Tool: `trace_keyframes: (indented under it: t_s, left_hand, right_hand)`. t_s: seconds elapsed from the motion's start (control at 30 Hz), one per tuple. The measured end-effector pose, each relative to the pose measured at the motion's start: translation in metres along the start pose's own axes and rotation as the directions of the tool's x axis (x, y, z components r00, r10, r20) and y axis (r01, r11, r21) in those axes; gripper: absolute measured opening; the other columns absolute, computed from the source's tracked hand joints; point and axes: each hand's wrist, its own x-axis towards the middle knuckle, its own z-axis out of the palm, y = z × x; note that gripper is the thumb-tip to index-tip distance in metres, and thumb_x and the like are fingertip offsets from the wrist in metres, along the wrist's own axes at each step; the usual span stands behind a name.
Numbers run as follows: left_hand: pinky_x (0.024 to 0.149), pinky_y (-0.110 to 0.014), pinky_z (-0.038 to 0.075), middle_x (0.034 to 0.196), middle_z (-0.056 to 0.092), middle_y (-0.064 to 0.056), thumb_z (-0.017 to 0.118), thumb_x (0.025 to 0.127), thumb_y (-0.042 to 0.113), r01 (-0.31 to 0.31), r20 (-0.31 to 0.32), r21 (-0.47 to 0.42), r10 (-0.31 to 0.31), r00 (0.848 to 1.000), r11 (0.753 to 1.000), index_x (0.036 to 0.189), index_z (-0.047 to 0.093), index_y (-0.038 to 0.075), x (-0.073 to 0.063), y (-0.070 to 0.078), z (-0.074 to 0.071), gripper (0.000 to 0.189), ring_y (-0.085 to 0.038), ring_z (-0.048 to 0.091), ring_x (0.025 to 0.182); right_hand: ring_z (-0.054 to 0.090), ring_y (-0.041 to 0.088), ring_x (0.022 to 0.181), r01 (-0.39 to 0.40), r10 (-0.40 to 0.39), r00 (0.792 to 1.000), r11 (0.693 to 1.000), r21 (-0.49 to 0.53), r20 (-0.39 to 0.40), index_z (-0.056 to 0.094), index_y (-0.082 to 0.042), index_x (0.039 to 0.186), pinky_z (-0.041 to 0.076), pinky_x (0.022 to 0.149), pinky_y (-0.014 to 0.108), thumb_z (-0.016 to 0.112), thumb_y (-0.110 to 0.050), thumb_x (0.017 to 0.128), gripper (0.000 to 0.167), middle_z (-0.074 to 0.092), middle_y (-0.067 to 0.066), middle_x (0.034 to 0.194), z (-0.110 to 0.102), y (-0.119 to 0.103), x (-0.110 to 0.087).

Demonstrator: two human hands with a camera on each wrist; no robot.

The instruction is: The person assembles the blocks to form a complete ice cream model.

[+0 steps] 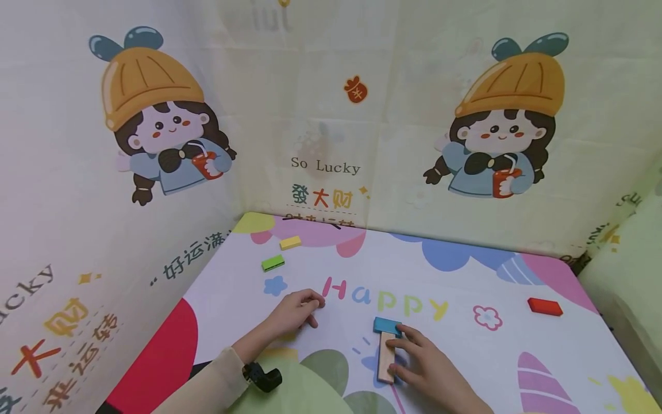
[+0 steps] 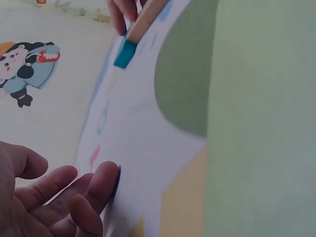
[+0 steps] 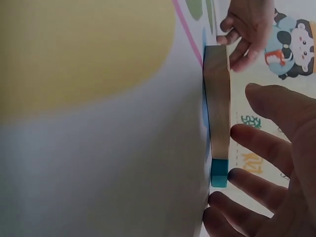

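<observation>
With the wooden block as the middle of my clock, I go from the left. A pale sleeve comes in between eight and nine o'clock, with a black wrist device at its cuff. Toward ten o'clock, well apart, a green block lies on the printed tabletop, and a yellow block is near it, between ten and eleven. Closer, also about ten o'clock, is the left hand; its fingers are loosely bent and released. The wooden block lies lengthwise on the tabletop, and at its twelve o'clock end the blue block is set crosswise, so both make the form of a letter T. The right hand is at three o'clock; its fingers are spread and released, one tip at the side of the wooden block and another at the blue block. Furthest right, between two and three o'clock, lies a red block.
</observation>
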Motion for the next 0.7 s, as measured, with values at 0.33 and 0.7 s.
trace_keyframes:
  t_s: [0.33,0.7]
  left_hand:
    - [0.058,-0.027,0.041,0.067,0.064,0.001,0.057,0.106,0.025,0.024,-0.116,0.227,0.002,0.993,0.974,0.119,0.07,0.016,0.006,-0.016,-0.027,0.021,-0.014,0.056,0.06]
    - [0.096,-0.045,0.054,0.119,0.07,-0.005,0.06,0.101,0.021,0.003,-0.204,0.508,0.117,0.972,0.861,0.116,0.073,0.012,0.017,-0.016,-0.06,0.02,-0.025,0.064,0.11]
  right_hand:
    - [0.06,0.037,0.13,-0.004,0.003,0.996,1.0,0.004,0.09,0.066,-0.032,0.129,0.056,0.096,0.057,0.074,-0.05,0.092,0.042,0.051,0.011,0.154,-0.004,0.0,0.001]
    - [0.061,0.039,0.128,-0.037,0.035,0.994,0.999,0.016,0.103,0.065,-0.032,0.13,0.057,0.092,0.058,0.075,-0.048,0.092,0.043,0.049,0.01,0.156,-0.005,-0.002,0.0]
